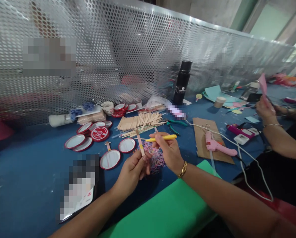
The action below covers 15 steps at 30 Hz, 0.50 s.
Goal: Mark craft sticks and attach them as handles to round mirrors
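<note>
My left hand (131, 168) pinches a flat wooden craft stick (139, 142) near its lower end; the stick stands upright with a yellow patch on its face. In my right hand (169, 152), a slim yellow pen (166, 138) lies almost level, its tapered end pointing left toward the stick. Whether the tip touches the wood, I cannot tell. Below both hands is a tangled heap of pastel rubber bands (158, 160). Red-rimmed jar lids lie left of my hands, the nearest lid (110, 159) with its pale inside up.
Behind are piled craft sticks (141, 120), green-handled pliers (179, 122) and a black bottle (182, 82). A pink glue gun (218, 145) rests on cardboard (200, 138), its white cable trailing right. A phone (80, 191) lies left. Another person's hand (265, 109) holds pink material at right.
</note>
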### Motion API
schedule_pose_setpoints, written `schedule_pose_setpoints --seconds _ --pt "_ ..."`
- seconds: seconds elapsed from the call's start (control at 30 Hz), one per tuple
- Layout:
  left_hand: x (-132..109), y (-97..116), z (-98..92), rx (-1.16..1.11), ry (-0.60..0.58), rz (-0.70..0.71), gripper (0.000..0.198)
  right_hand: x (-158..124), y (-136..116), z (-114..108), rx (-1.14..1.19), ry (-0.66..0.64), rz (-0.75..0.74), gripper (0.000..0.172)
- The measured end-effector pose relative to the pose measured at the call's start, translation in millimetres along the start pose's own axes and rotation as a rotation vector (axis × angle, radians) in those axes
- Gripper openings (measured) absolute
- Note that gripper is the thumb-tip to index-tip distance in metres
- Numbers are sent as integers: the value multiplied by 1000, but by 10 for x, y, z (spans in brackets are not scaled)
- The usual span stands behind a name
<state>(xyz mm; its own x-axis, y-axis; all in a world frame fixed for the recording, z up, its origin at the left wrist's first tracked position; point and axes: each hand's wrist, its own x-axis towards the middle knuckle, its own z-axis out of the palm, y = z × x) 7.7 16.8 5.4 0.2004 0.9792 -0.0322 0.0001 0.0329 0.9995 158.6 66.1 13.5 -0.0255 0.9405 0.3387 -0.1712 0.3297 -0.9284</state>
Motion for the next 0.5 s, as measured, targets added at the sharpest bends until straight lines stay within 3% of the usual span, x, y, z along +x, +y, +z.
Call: schedule_pose_setpoints --seconds 0.23,0.37,0.5 --pt "0 -7 -10 26 7 -1 43 -28 -14 -33 -139 -41 -68 9" --pt "-2 -11 0 5 20 -17 44 -41 -47 -25 -221 -44 -120 11" --pt "-1 -1 8 -22 10 -27 46 -53 -68 -12 -71 -103 -60 17"
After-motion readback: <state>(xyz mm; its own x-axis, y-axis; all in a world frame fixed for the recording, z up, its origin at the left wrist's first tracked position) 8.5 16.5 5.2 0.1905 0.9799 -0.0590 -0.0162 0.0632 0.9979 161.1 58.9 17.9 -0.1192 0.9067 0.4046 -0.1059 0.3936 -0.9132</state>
